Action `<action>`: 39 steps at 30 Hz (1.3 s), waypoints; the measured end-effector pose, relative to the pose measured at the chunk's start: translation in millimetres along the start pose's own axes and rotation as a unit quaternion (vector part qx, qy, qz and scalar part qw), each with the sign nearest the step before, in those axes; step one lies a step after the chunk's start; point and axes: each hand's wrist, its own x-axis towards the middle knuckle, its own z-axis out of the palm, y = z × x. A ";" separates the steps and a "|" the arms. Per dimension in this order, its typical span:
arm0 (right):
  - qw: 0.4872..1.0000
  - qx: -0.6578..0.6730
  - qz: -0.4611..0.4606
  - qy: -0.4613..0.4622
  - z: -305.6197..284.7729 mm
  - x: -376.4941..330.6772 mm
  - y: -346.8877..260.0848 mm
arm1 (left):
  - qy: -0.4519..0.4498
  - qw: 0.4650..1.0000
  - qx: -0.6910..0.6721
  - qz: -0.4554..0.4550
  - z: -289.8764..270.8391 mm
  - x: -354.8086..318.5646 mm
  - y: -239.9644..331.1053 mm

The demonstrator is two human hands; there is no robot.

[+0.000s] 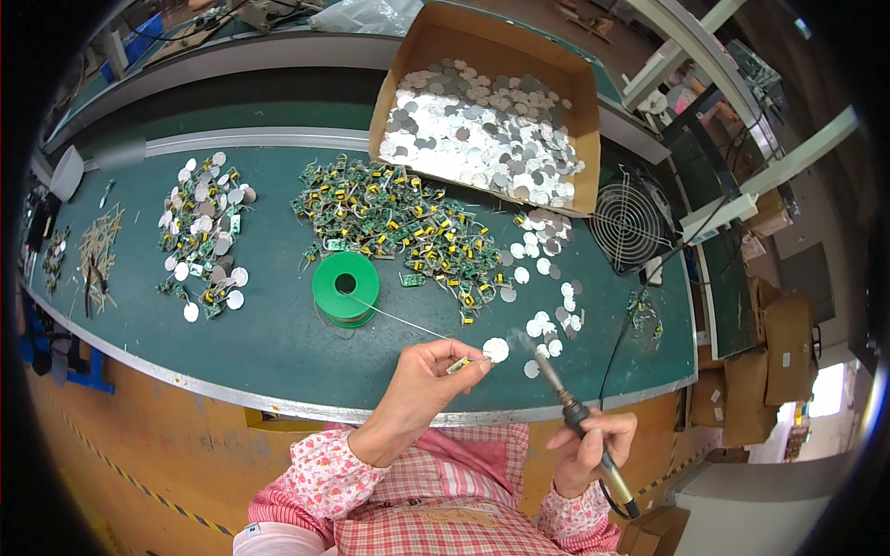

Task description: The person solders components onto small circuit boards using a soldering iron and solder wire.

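Head view: left hand (428, 371) pinches a small circuit board (458, 365) with a white disc (496, 349) at its fingertips. Right hand (593, 449) grips a soldering iron (584, 422), tip just beside the disc. Beyond the left hand sits a green solder spool (346, 289), its wire reaching the fingers.

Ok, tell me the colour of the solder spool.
Green spool, seen clearly in the head view.
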 end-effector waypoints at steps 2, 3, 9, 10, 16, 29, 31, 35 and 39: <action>0.999 -0.032 0.028 0.030 2.8 1.1 -2.9 | -0.014 1.000 0.002 -0.020 0.9 -2.0 -0.9; 0.995 -0.057 0.057 0.052 4.3 1.0 -3.1 | -0.022 0.999 0.004 -0.023 0.7 -6.2 -2.6; 0.988 -0.077 0.120 0.056 3.0 -10.9 18.6 | -0.010 0.908 0.355 0.221 -30.3 -54.2 26.9; 0.986 -0.095 0.120 0.059 4.9 -13.8 17.2 | 0.052 0.878 0.389 0.274 -43.1 -61.6 37.3; 0.980 -0.119 0.155 0.045 -7.5 -23.0 22.0 | 0.339 0.624 0.602 0.364 -130.6 -59.7 111.4; 0.995 -0.065 0.071 0.000 -14.0 10.5 81.3 | 0.234 0.644 0.661 0.306 -0.2 -19.2 -30.1; 0.999 -0.046 0.012 0.008 -17.4 10.3 84.7 | 0.244 0.582 0.697 0.342 -1.6 -5.7 -42.3; 1.000 0.015 0.009 -0.019 -17.5 12.0 90.9 | 0.265 0.614 0.678 0.304 -1.1 -2.0 -43.8; 0.999 -0.007 -0.035 -0.020 -17.4 11.4 85.8 | 0.276 0.662 0.613 0.330 13.7 -4.5 -42.4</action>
